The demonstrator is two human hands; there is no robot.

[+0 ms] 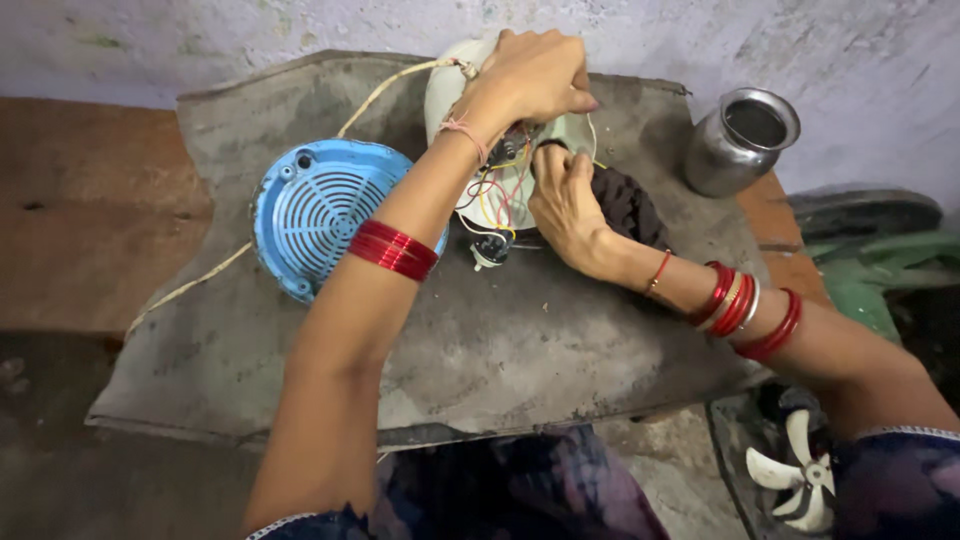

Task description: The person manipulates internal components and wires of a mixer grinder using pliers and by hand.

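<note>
On slab: both hands' fingers clamped on white housing; blue grille left, steel pot right.

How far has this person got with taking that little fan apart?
Done: the blue grille cover lies off to the side on the grey slab, and the cream housing is open, its coloured wires showing. In hand: the left hand steadies the housing while the right hand works inside. Left: the wiring is still exposed, the cover still off.
</note>
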